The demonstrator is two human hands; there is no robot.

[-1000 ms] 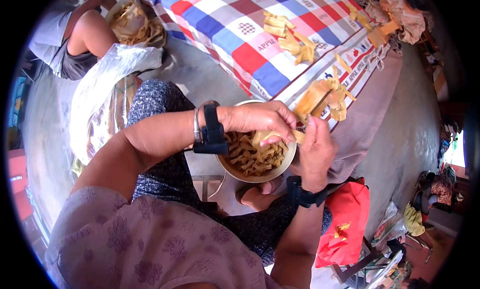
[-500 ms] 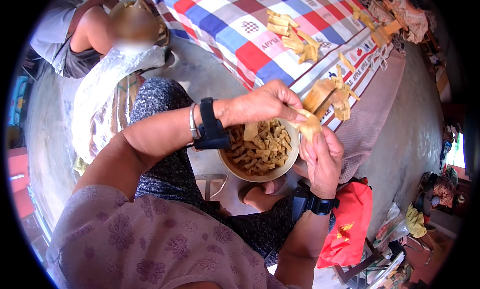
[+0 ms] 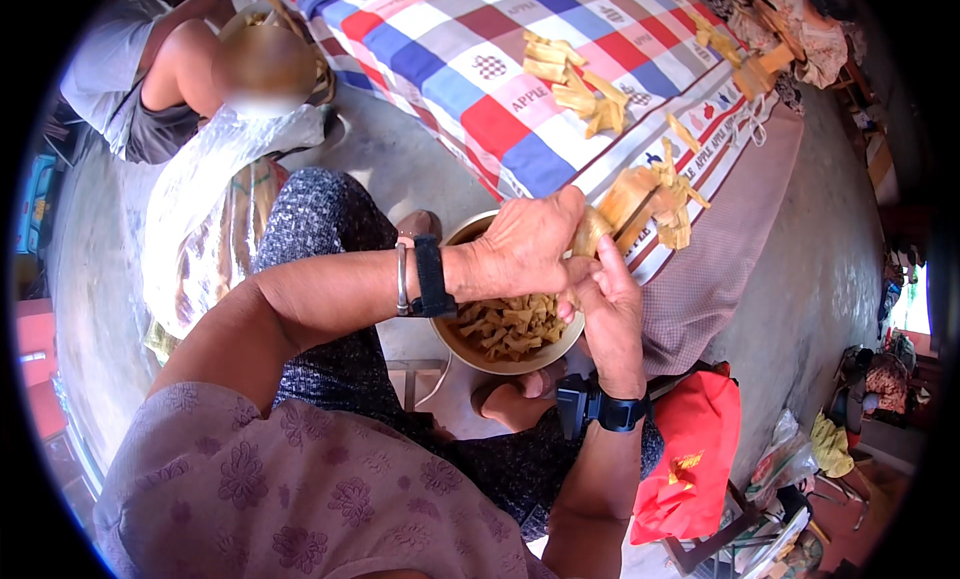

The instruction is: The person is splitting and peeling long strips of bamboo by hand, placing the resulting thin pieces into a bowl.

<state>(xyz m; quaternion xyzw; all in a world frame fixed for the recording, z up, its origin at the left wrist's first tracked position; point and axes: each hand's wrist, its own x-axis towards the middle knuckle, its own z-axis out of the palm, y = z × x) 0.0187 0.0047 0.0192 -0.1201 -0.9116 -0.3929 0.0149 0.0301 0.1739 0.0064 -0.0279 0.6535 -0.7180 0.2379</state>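
Note:
My left hand [image 3: 525, 244] and my right hand [image 3: 610, 314] meet above a round metal bowl [image 3: 508, 367], their fingers closed on a flat, pale yellow strip [image 3: 591, 233]. The kind of strip is unclear, and my left hand hides part of it. Many small yellowish pieces [image 3: 512, 327] lie in the bowl, half covered by my left hand and wrist. Just beyond my fingers, a wooden board [image 3: 632, 199] juts over the table's edge. More yellow strips [image 3: 680, 204] lie beside it.
A checked cloth [image 3: 430, 69] covers the table, with a pile of strips [image 3: 575, 84] on it. At left stands a clear plastic bag [image 3: 190, 229] near a seated person [image 3: 175, 74]. A red bag [image 3: 690, 459] hangs by my right forearm.
Both hands have come down and to the left, closer together over the bowl. The strip, stretched between them before, is now mostly hidden by my fingers.

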